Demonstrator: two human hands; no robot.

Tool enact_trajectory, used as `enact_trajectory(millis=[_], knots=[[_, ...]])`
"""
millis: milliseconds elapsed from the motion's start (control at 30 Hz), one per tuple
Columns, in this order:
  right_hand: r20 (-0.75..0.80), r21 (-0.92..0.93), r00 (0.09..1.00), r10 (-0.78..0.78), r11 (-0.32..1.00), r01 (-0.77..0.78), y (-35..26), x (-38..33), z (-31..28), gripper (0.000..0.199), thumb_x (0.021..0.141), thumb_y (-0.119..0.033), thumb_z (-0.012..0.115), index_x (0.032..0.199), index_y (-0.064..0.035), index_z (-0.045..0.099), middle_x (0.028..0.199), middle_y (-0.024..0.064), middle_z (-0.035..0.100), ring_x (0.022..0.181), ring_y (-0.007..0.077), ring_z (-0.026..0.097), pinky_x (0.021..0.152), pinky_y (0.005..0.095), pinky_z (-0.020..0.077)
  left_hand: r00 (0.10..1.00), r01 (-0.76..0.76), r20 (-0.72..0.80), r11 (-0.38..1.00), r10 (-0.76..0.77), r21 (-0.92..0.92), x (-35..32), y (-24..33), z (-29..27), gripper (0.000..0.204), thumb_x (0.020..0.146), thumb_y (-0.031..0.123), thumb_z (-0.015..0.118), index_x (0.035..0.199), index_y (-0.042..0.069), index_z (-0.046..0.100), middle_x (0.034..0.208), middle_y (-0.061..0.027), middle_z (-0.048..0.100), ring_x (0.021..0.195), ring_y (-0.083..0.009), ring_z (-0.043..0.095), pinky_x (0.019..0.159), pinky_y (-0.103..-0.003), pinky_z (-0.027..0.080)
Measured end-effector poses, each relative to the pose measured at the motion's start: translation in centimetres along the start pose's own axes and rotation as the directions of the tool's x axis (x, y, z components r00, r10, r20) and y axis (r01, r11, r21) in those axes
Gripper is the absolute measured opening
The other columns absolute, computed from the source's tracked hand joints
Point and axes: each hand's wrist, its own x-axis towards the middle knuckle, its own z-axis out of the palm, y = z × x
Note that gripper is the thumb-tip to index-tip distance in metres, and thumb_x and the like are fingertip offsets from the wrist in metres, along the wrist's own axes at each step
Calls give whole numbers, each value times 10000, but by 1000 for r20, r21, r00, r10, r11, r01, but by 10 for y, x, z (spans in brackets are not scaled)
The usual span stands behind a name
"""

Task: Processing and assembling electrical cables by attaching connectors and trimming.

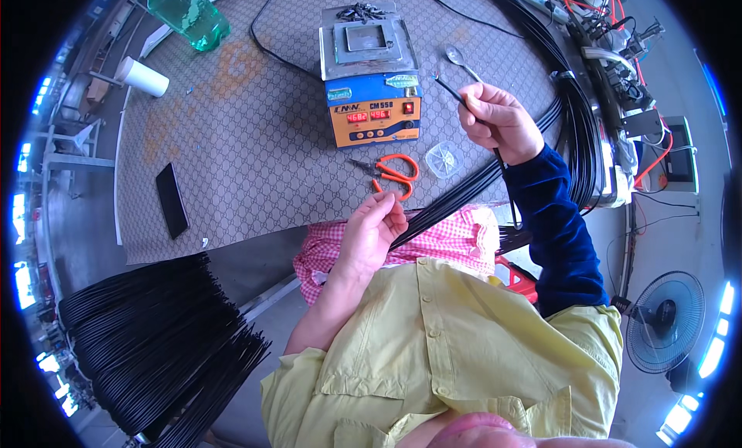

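- Pressing fingertips together near centre, your left hand (372, 230) hides whether it holds anything.
- Your right hand (501, 122) pinches the black cable (450, 89), upper right of centre; gripping near its tip should steady it.
- Avoid snagging it on the blue-and-orange box (376, 114), upper centre.

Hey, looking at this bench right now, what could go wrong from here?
The box has its red display lit, so its top may be hot; the right hand, holding a cable just beside it, might get burned if it strays there.

The scissors lie right by the left hand, which could knock them.

The phone lies near the table's edge and might get pushed off.
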Motion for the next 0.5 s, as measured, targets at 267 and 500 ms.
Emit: enact_trajectory(millis=[267,500], knots=[[43,104,999,14,994,-19,13,-22,-3,124,847,-84,494,936,-17,549,697,49,541,446,66,391,357,177,281,972,-199,154,972,180,123,10,31,63,251,876,260,469,933,30,553,760,-30,551,692,-121,536,656,-280,458],[30,58,997,72,996,-73,20,-38,4,130,837,-92,521,938,-17,554,691,41,544,445,60,396,360,171,258,961,-174,235,979,144,108,20,44,99,288,864,309,480,877,30,550,727,-48,569,674,-151,563,638,-293,470]])
